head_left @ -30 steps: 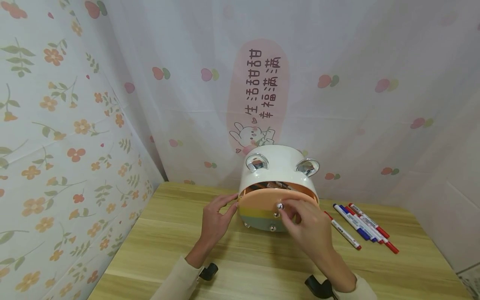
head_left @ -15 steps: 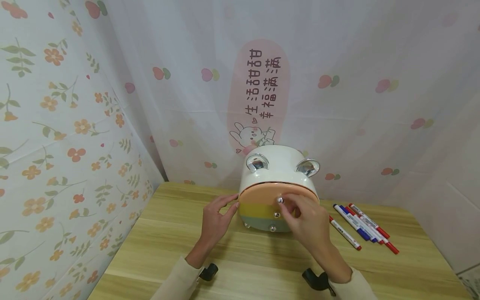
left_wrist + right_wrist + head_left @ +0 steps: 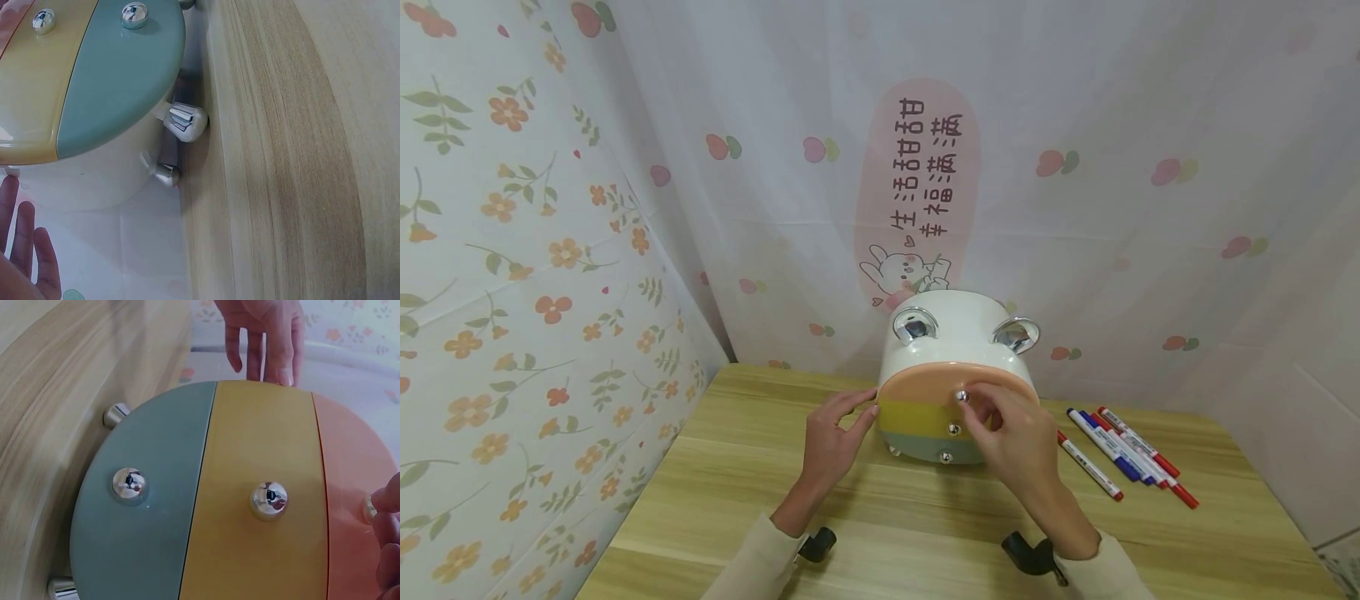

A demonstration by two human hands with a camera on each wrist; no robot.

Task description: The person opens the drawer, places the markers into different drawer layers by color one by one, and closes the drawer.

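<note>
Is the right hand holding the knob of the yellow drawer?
No, the right hand pinches the knob of the orange drawer, which lies above the yellow drawer.

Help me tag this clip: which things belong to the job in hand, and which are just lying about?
Job in hand:
white cabinet
orange drawer, its knob pinched by right hand
left hand, at cabinet's side

Lying about:
markers on the table

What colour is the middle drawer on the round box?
The middle drawer is mustard yellow; right wrist view shows it best.
</note>
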